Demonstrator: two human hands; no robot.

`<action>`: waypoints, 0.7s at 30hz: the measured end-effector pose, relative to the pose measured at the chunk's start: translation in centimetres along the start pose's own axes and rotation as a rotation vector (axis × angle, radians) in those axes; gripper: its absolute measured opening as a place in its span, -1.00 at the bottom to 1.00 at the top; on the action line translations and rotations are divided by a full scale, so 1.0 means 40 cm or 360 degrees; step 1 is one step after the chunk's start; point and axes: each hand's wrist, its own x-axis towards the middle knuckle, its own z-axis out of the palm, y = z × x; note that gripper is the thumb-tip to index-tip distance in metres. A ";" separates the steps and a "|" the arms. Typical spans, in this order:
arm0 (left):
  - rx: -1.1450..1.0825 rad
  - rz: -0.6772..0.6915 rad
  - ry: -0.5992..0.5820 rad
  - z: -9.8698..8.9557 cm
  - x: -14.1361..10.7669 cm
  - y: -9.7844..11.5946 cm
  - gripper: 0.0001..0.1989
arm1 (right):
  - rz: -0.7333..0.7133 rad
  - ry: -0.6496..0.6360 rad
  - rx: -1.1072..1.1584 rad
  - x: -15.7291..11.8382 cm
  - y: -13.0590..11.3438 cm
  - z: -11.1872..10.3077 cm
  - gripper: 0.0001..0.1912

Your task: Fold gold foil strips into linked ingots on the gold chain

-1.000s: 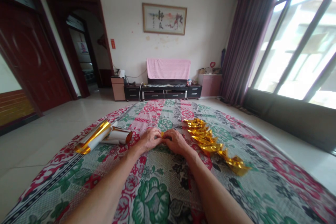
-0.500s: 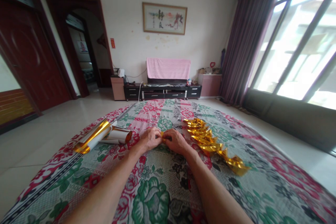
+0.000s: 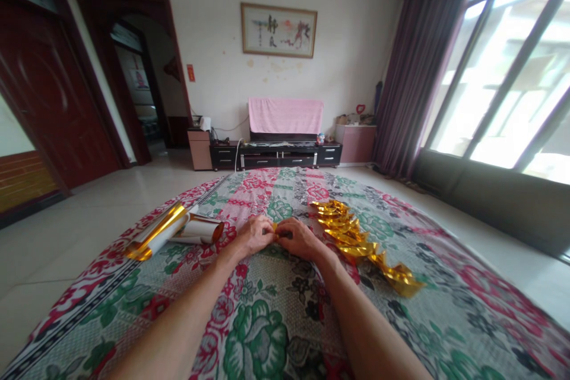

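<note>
My left hand [image 3: 256,234] and my right hand [image 3: 300,238] meet over the middle of the flowered cloth. Both are closed, fingertips pinching a small piece of gold foil paper [image 3: 275,227] between them. Most of that piece is hidden behind the fingers. To the right of my right hand, several folded gold paper ingots [image 3: 358,249] lie in a slanting row, touching or overlapping. On the left, beyond my left hand, rest a curled sheet of gold foil paper [image 3: 155,231] with a white back and another curled sheet [image 3: 198,230] beside it.
A patterned cloth [image 3: 256,338] covers the rounded surface under my hands. Across the tiled floor [image 3: 93,219] stands a low black cabinet [image 3: 285,160] with a pink cloth [image 3: 285,114] draped above it. A curtain [image 3: 407,65] and window are on the right, a red door [image 3: 53,89] on the left.
</note>
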 end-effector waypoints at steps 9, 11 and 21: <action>0.0079 -0.0042 0.0018 0.004 0.002 0.016 -0.90 | -0.0028 0.0027 0.0013 0.002 0.021 0.015 -0.78; 0.0086 -0.0045 0.0027 0.008 0.002 0.012 -0.90 | -0.0038 0.0038 0.0014 0.002 0.021 0.015 -0.78; 0.0114 -0.0033 0.0027 0.023 0.003 -0.009 -0.92 | -0.0052 0.0034 0.0009 0.003 0.024 0.018 -0.74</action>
